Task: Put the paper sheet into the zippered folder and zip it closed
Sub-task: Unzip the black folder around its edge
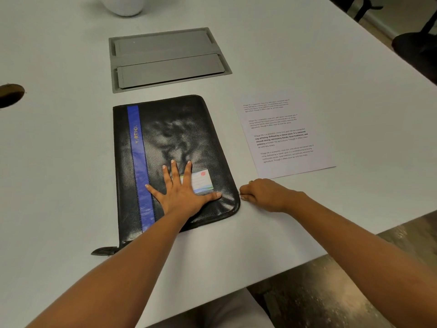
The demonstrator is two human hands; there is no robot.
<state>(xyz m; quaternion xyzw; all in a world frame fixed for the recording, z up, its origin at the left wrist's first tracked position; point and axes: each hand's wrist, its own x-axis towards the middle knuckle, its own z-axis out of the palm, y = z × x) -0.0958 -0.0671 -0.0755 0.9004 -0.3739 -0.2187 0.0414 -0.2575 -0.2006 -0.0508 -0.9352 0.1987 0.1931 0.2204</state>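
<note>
A black zippered folder with a blue stripe and a small card label lies flat on the white table, closed. My left hand presses flat on its lower part with fingers spread. My right hand is at the folder's lower right edge, fingers curled and pinching the small zipper pull. The paper sheet, printed with several text paragraphs, lies on the table to the right of the folder, just beyond my right hand.
A grey recessed cable hatch sits in the table behind the folder. A round hole is at the left, a white rounded object at the far edge. The table's front edge runs close on the right.
</note>
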